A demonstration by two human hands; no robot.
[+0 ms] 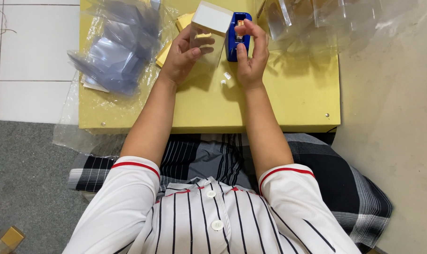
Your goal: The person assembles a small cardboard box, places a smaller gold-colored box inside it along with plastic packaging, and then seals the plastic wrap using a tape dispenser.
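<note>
Nearest to me is my striped shirt (208, 221) and the checked cloth (345, 183) over my lap, with both forearms reaching out over the low yellow desk (279, 103). On the desk just before my hands lie two small bits of tape (225, 79).

My left hand (185, 54) has its grip clamped on a clear plastic box (205, 44) with a white top, held tilted above the desk, fingers wrapped across its front face. My right hand (251, 51) is at the blue tape dispenser (236, 35), which stands just behind the box; thumb and forefinger are pinched together at the tape end by the cutter.

As I judge it, the step goes best if I draw the tape out straight, tear it cleanly down across the blade, and keep the box steady so its flap stays shut while the strip goes on.

Farther left sits a heap of clear plastic sleeves (119, 51); yellow cards (183, 21) lie behind the box, and more clear plastic (326, 19) spreads at the far right.
</note>
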